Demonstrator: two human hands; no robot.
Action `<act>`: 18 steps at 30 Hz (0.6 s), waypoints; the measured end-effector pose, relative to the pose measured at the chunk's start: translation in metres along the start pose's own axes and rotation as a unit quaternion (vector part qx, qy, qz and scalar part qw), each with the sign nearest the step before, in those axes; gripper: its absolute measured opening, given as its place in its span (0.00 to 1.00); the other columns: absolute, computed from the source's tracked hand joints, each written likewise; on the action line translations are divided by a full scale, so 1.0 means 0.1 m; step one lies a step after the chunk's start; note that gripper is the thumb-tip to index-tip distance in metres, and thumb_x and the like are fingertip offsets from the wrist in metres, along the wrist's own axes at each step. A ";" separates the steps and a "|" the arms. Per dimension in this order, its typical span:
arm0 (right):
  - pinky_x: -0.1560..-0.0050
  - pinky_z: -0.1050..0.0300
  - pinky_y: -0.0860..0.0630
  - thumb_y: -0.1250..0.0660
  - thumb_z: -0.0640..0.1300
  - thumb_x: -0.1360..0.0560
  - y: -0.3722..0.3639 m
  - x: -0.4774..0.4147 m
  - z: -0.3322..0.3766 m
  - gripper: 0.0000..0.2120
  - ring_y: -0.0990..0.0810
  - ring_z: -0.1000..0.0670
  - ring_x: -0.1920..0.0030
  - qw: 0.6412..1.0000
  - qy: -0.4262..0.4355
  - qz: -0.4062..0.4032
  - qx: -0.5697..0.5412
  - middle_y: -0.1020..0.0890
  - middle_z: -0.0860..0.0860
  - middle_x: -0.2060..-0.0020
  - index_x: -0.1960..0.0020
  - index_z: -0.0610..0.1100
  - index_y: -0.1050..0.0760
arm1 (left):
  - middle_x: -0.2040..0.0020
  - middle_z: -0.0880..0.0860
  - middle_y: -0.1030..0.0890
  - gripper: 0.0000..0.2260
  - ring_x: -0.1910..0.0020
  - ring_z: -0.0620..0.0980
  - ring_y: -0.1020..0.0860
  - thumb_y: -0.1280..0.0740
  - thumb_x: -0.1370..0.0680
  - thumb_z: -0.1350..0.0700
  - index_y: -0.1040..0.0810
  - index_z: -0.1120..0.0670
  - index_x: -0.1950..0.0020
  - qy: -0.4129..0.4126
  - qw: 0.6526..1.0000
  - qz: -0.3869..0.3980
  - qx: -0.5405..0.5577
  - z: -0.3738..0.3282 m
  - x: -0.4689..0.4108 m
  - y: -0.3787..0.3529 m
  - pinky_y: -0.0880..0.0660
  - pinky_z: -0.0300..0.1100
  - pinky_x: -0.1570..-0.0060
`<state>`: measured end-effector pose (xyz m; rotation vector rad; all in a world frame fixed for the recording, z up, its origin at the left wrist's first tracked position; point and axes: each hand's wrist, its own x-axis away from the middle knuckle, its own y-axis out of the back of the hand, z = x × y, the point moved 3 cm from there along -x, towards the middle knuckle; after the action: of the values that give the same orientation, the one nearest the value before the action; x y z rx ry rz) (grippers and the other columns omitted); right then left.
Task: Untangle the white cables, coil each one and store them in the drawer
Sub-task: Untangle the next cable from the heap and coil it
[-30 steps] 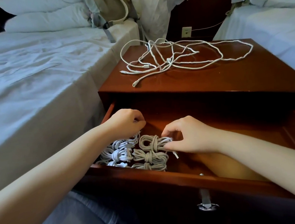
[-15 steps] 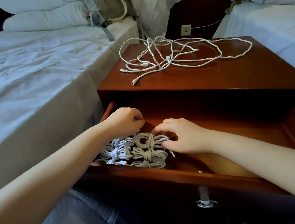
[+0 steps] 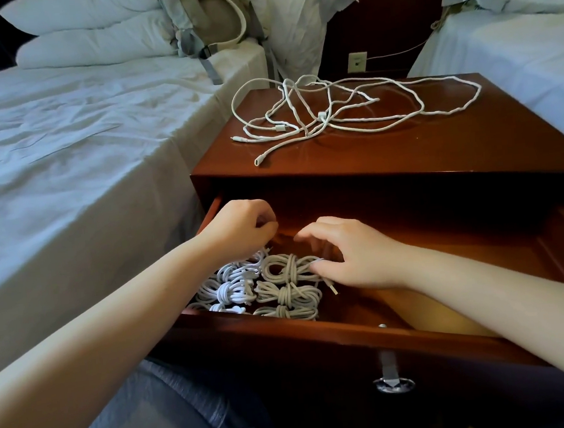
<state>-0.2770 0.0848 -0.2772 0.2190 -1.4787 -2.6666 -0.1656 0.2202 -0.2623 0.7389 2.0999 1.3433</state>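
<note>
In the head view, we see the drawer (image 3: 318,333) of the nightstand (image 3: 439,152) pulled out toward us, with both hands inside its left part. A set of tied bundles (image 3: 288,283) lies there, the whiter ones on the left and the greyer ones on the right, packed touching one another near the front wall.

Half a second ago the right hand (image 3: 359,258) was pinching the far greyer bundle at its right side. Now its fingers (image 3: 304,236) are lifted off and loosely spread, blurred with motion, and only the thumb rests against the coil. A loose plug (image 3: 333,288) sticks out just beside that thumb. We judge that the right hand holds nothing and has let the bundle settle in place.

The left hand (image 3: 241,227) has barely shifted. It hovers over the far end of the whiter bundles with its fingers curled under, and we cannot tell whether they grip anything. The bundles themselves lie as they did in the earlier pictures.

On the far part of the nightstand's surface, well apart from the hands, the tangle of white cables (image 3: 333,113) lies untouched, its loops crossing and one end pointing toward the near edge. We read this as the close of one storing step. Another coil is put away, and the tangle is what remains to be separated and wound. The bed (image 3: 63,147) stands to the left.
</note>
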 end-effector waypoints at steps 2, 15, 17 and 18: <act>0.48 0.55 0.25 0.32 0.48 0.26 0.03 -0.02 -0.01 0.18 0.24 0.55 0.52 1.000 0.000 -0.017 -0.020 0.25 0.55 0.51 0.36 0.50 0.27 | 0.54 0.51 0.19 0.07 0.55 0.46 0.23 0.35 0.24 0.59 0.19 0.58 0.49 -0.007 0.999 -0.039 0.021 -0.03 0.00 0.03 0.32 0.34 0.55; 0.49 0.60 0.29 0.36 0.43 0.23 0.86 -0.43 -0.20 0.07 0.24 0.55 0.51 0.974 -0.004 -0.228 0.015 0.20 0.53 0.52 0.48 0.45 0.20 | 0.51 0.55 0.19 0.09 0.50 0.52 0.24 0.36 0.25 0.59 0.19 0.59 0.50 0.019 0.978 -0.204 0.030 -0.21 -0.72 0.47 0.36 0.35 0.56; 0.48 0.58 0.28 0.36 0.43 0.23 0.97 -0.57 -0.28 0.07 0.24 0.53 0.50 0.970 0.000 -0.241 0.030 0.20 0.52 0.51 0.48 0.45 0.20 | 0.50 0.56 0.20 0.08 0.49 0.53 0.24 0.36 0.25 0.58 0.20 0.58 0.51 0.037 0.978 -0.203 0.029 -0.21 -0.90 0.45 0.36 0.36 0.55; 0.48 0.56 0.27 0.36 0.42 0.24 1.01 -0.65 -0.34 0.07 0.24 0.52 0.51 0.968 -0.005 -0.247 0.039 0.20 0.51 0.51 0.48 0.45 0.20 | 0.50 0.55 0.21 0.07 0.50 0.53 0.25 0.36 0.25 0.56 0.21 0.58 0.52 0.046 0.977 -0.204 0.033 -0.22 -0.98 0.44 0.35 0.37 0.55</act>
<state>-0.2073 0.0125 -0.2041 0.6626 -1.7251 -2.9765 -0.1042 0.1543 -0.2003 0.2495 2.2234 1.1014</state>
